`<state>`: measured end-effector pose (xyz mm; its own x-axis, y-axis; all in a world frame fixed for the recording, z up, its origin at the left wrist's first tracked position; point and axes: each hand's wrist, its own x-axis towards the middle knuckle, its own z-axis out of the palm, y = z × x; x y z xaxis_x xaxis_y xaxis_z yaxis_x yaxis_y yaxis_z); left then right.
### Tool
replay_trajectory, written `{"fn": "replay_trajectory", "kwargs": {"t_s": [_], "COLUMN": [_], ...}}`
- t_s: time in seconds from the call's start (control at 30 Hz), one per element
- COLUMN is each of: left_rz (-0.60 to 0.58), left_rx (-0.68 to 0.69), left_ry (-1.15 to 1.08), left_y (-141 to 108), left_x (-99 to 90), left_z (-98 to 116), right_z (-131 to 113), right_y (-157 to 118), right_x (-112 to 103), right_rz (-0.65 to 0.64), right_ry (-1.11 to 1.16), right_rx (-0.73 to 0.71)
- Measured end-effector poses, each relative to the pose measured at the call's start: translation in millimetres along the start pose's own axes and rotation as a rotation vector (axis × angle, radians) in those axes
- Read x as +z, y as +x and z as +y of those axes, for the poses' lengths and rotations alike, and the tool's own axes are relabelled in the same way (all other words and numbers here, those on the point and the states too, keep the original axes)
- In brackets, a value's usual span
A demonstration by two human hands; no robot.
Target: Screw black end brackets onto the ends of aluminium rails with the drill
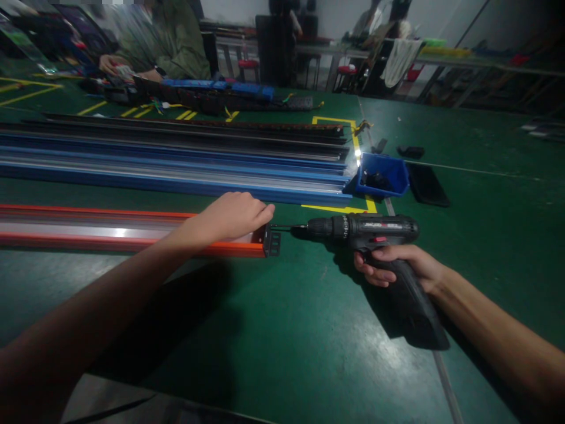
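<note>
Your left hand [236, 213] and right hand [412, 265] are bare, as are your left forearm [110, 288] and right forearm [494, 327].

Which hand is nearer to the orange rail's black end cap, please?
Left. The left hand is over the rail, right by the cap; the right hand is farther off, to its right, gripping the drill.

Right fingers [378, 275] grip black drill [379, 228]; left hand [236, 213] on orange rail [119, 232] end.
</note>
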<state>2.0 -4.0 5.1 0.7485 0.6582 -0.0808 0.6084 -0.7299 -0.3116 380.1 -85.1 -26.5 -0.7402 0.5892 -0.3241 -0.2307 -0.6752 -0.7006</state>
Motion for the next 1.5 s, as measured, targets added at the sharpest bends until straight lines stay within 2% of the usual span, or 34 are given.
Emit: {"fn": "replay_trajectory", "kwargs": {"t_s": [0.5,0.83,1.5], "left_rz": [0.029,-0.02,-0.029], "left_rx": [-0.018,-0.041,-0.037], "left_ry": [-0.053,-0.039,-0.001], "left_y": [0.8,2.5,0.1], "left_x": [6.8,9.9,3.3], "left_z": [-3.7,-5.6,-1.3], "right_z": [-1.0,-1.3,-1.8], "right_y": [0.3,1.0,1.2], "right_x": [-0.3,0.7,-1.1], "right_rz": [0.01,-0.013,-0.006], "right_ry": [0.032,0.06,0.16], "right_rx": [0.011,0.0,0.016]}}
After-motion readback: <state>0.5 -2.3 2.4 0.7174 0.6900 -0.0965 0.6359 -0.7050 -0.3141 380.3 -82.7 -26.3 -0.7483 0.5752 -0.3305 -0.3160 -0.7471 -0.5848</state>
